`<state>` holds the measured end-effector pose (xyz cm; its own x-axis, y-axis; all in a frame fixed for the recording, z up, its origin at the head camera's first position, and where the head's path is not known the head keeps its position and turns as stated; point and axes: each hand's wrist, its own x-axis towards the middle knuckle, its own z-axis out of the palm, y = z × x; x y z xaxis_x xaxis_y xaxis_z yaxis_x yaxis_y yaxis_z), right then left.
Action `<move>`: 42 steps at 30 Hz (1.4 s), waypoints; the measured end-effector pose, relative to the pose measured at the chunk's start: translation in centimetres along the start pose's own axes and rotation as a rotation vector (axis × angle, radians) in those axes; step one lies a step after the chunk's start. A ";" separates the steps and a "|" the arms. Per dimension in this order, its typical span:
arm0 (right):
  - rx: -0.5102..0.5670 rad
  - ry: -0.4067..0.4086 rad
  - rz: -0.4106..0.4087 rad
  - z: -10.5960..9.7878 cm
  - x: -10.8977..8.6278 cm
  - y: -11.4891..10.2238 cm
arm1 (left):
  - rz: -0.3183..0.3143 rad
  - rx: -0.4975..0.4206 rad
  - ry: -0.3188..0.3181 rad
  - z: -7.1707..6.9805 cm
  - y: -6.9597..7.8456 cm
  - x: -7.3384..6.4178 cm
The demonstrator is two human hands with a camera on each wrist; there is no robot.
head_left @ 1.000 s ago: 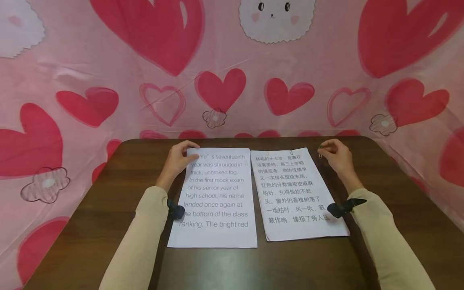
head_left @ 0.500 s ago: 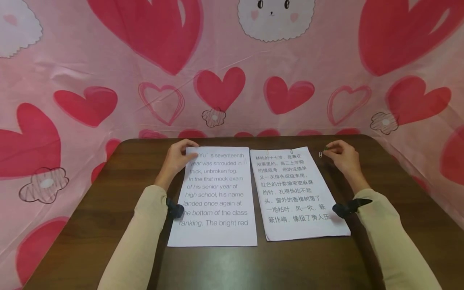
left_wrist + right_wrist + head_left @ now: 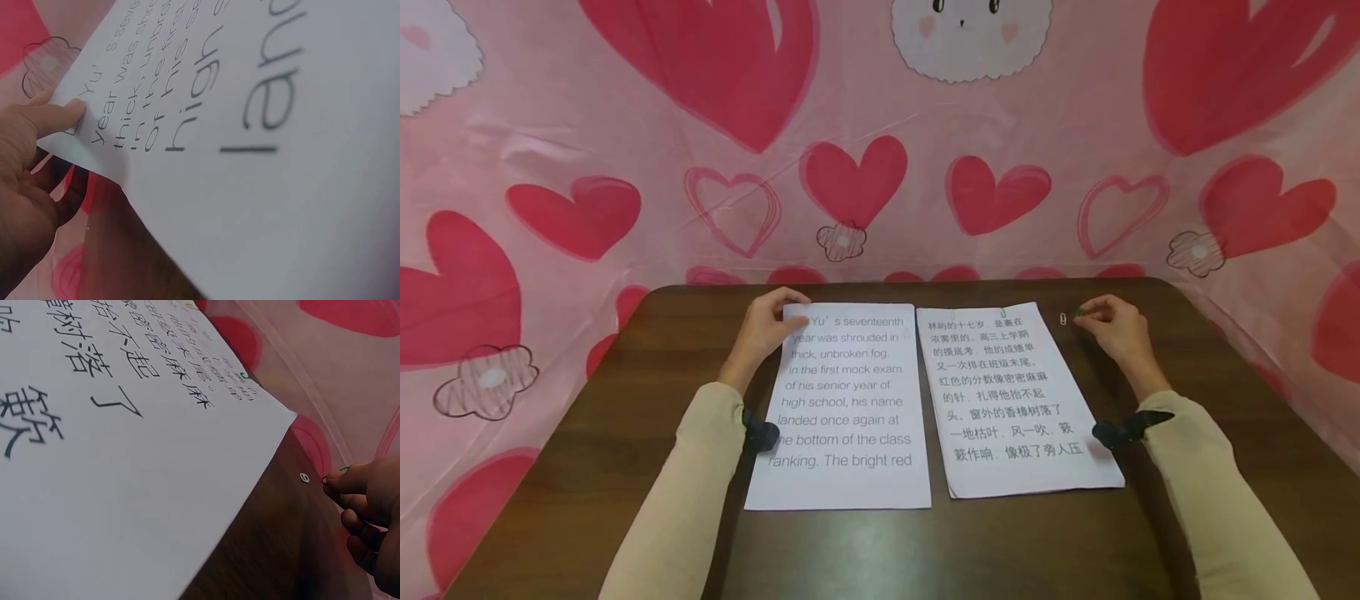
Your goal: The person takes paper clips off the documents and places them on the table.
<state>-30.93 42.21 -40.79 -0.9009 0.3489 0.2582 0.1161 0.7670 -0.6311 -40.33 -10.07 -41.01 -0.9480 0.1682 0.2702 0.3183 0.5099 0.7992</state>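
On the left lies a stack of paper printed in English [image 3: 842, 490]; my left hand [image 3: 765, 331] pinches its upper left corner, thumb on top and fingers beneath. In the left wrist view that corner curves up toward the thumb. To the right of the second stack, printed in Chinese [image 3: 1037, 477], my right hand [image 3: 1111, 327] pinches a small green paper clip [image 3: 344, 468] between thumb and fingertip, mostly hidden by them. Just left of these fingertips a white paper clip [image 3: 1063, 318] lies apart on the table.
A green paper clip [image 3: 244, 375] and a yellow one [image 3: 190, 305] sit on the top edge of the Chinese stack. The brown table [image 3: 880, 554] ends at the back against a pink cloth [image 3: 917, 117] with hearts.
My right hand has shifted right, away from the Chinese stack, with the green paper clip in its fingers. The white paper clip now shows apart from the hand. The left hand keeps its place.
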 end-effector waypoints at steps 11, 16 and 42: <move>-0.045 -0.029 -0.030 0.2 0.7 0.1 | -0.027 0.009 -0.008 -0.2 0.0 0.2; -0.065 -0.052 -0.040 0.1 1.1 0.0 | -0.030 0.019 -0.004 -0.3 0.0 0.3; -0.194 -0.116 -0.070 0.1 1.4 0.1 | -0.033 0.031 -0.012 -0.1 -0.4 0.4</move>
<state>-32.24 42.68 -40.54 -0.9503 0.2357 0.2034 0.1200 0.8802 -0.4592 -40.80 -10.28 -41.22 -0.9580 0.1608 0.2376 0.2869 0.5413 0.7904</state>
